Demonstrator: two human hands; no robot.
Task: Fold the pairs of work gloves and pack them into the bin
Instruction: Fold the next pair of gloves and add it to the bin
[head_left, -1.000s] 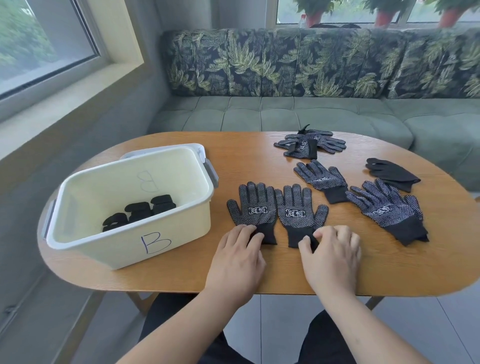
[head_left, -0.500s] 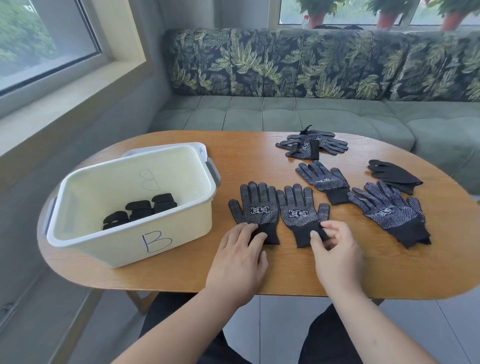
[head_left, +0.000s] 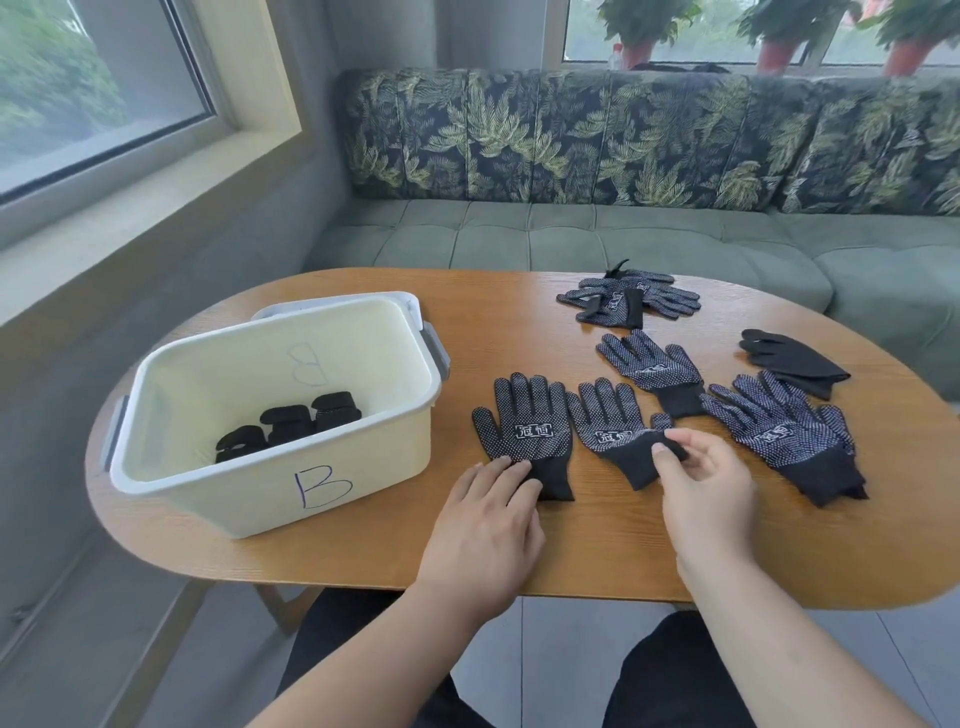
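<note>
Two dotted black work gloves lie palm up side by side near the table's front. My left hand rests flat, fingers straight, on the cuff of the left glove. My right hand pinches the cuff edge of the right glove between thumb and fingers, lifting it slightly. To the left stands the cream bin marked "B", holding three folded black glove bundles.
More gloves lie on the oval wooden table: one behind the pair, a stacked pair at the right, a plain black pair and a heap at the back. A green sofa runs behind.
My right hand has moved from lying on the right glove's cuff to pinching its edge and raising it. My left hand has stayed on the left cuff.
</note>
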